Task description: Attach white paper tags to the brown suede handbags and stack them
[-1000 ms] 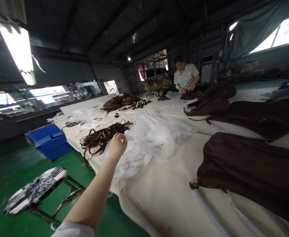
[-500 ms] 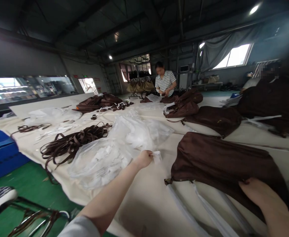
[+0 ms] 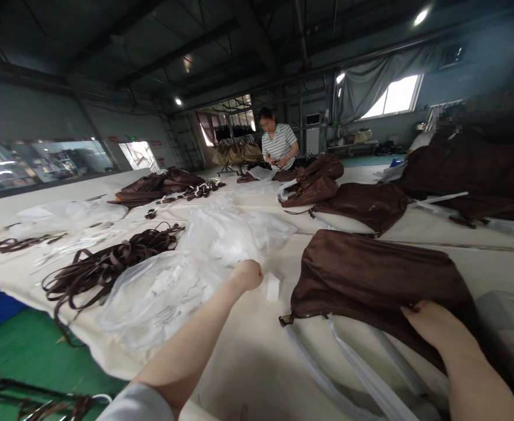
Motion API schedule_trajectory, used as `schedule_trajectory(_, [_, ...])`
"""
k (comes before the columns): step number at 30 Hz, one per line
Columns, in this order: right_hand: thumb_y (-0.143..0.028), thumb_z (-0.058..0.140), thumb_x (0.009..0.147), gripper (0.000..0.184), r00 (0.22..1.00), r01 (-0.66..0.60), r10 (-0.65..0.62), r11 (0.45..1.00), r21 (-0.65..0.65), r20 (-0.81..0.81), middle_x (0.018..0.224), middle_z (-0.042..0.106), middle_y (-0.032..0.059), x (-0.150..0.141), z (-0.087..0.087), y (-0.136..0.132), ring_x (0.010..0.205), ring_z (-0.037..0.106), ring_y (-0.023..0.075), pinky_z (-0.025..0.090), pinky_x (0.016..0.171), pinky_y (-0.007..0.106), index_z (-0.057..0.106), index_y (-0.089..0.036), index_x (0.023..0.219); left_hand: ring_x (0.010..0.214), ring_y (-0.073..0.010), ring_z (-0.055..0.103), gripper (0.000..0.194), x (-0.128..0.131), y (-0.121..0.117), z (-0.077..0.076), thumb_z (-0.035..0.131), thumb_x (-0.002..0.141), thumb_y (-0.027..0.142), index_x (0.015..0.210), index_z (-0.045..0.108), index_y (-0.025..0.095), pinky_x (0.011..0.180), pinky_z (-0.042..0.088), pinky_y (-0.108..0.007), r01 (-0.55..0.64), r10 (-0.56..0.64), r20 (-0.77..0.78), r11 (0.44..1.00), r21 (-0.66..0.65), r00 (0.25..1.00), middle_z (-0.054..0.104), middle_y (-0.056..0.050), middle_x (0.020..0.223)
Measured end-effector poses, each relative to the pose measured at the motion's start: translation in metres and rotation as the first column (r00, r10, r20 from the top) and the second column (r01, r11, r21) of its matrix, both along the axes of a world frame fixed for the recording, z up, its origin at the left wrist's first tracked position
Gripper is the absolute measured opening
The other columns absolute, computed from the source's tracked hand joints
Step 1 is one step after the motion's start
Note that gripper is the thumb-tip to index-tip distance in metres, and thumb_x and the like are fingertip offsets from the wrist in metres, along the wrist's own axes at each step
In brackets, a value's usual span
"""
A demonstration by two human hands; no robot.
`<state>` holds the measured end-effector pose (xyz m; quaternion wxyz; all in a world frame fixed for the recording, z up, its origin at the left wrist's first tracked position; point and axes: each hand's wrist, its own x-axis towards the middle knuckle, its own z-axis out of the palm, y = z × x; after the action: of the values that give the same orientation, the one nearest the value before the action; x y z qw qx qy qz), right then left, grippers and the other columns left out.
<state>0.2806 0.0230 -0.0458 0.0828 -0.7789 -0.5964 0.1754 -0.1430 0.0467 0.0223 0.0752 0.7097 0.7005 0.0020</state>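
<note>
Straps, dark brown, flat and narrow (image 3: 125, 257), lie in a tangled heap well to the left of the large dark brown bag of soft material (image 3: 371, 275), which is resting on the cream-coloured table cover (image 3: 239, 362). Between this heap and the bag there is a crumpled see-through plastic sack (image 3: 164, 298) with white pieces inside. Next comes the left hand (image 3: 247, 275), at the left of the bag and apart from it; its fingers look curled inward, but I cannot tell whether they pinch anything. A small white rectangular card (image 3: 273, 287) is just beside this hand, between it and the bag. Beyond the bag, somewhat to its left, a co-worker in a striped shirt (image 3: 279, 142) stands with both hands low before the body. From the near edge of the bag, long straps in whitish wrapping (image 3: 353, 362) reach toward the viewer. The right hand (image 3: 436, 324) touches the near side of the bag, toward its right end; its fingertips are close together on the brown material, and whether they pinch a fold I cannot tell.
</note>
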Motion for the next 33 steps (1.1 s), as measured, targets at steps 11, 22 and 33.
schedule_trajectory(11, [-0.042, 0.051, 0.080, 0.030, 0.999, 0.050, -0.050, 0.999, -0.020, 0.014, 0.085, 0.070, 0.0178, 0.005, -0.011, 0.005, 0.085, 0.068, 0.0316, 0.050, 0.076, 0.038, 0.066, -0.017, 0.072, 0.077, -0.0219, 0.065, 0.024, 0.015, -0.016, -0.018, 0.061, 0.074, 0.041, 0.074, 0.072, 0.020, 0.067, 0.046, -0.026, 0.065, -0.064, 0.047, 0.997, -0.030, 0.997, 0.071, -0.006, 0.078])
schedule_trajectory(22, [-0.027, 0.053, 0.078, 0.023, 0.999, -0.027, 0.029, 0.997, -0.075, 0.022, 0.077, 0.071, 0.0139, -0.002, 0.004, -0.005, 0.083, 0.069, 0.0278, 0.050, 0.074, 0.033, 0.068, -0.018, 0.062, 0.083, -0.0231, 0.062, 0.005, 0.033, -0.028, 0.013, 0.063, 0.068, 0.022, 0.071, 0.065, 0.018, 0.071, 0.044, -0.028, 0.177, -0.176, 0.033, 0.984, -0.023, 0.984, 0.067, -0.007, 0.085])
schedule_trajectory(33, [-0.033, 0.050, 0.080, 0.034, 0.981, 0.158, -0.152, 0.987, -0.042, 0.120, 0.097, 0.071, 0.0205, -0.018, 0.014, -0.011, 0.095, 0.066, 0.0306, 0.048, 0.077, 0.034, 0.073, -0.010, 0.089, 0.064, -0.0104, 0.052, 0.015, 0.193, -0.027, -0.003, 0.058, 0.078, 0.031, 0.076, 0.059, 0.017, 0.058, 0.039, -0.019, 0.395, -0.263, 0.881, 0.914, 0.097, 0.394, 0.060, 0.002, 0.070])
